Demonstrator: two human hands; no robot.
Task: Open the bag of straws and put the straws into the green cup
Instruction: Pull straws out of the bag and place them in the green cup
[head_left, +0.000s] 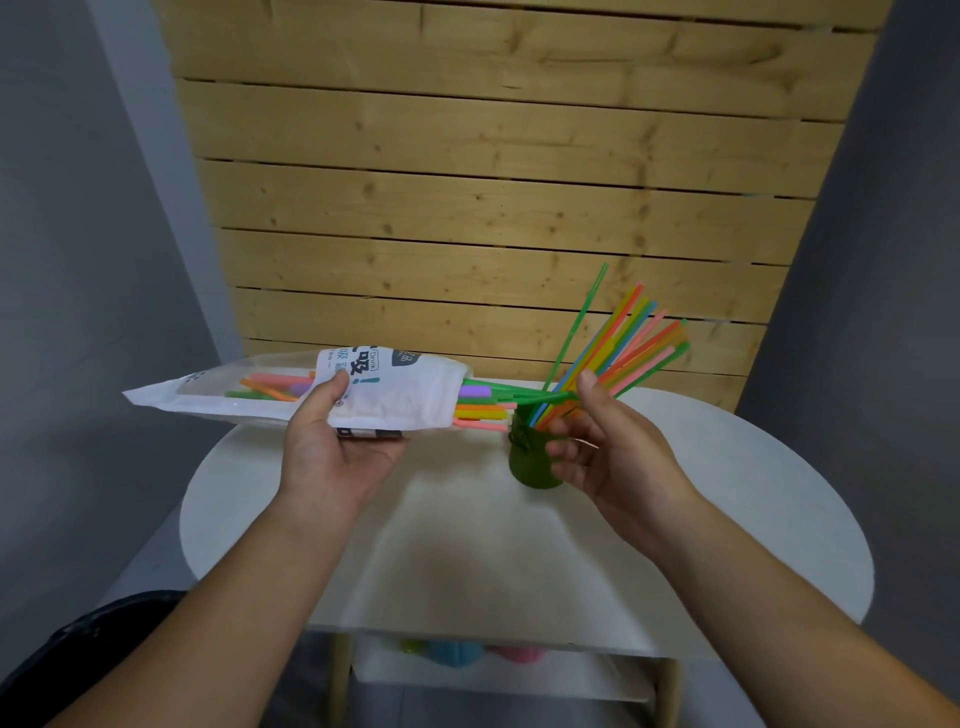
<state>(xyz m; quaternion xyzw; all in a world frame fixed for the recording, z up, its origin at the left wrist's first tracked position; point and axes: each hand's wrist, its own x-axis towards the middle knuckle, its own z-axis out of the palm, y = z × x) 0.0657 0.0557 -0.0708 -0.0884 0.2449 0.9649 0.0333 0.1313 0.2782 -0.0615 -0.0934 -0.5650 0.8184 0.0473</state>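
My left hand (332, 452) grips a white plastic bag of straws (395, 395), held level above the table with its open mouth pointing right. Coloured straw ends (480, 408) stick out of that mouth. The green cup (532, 460) stands on the white table just right of the bag, with a fan of coloured straws (631, 340) leaning out to the upper right. My right hand (613, 441) is beside the cup, thumb and fingers closed on a green straw (524, 397) that runs from the bag's mouth toward the cup. More straws show inside the bag through its clear window.
The round white table (779, 519) stands against a wooden slat wall (493, 208). Grey walls flank both sides. A lower shelf (467, 670) under the table holds blurred coloured objects. A dark shape lies at the bottom left.
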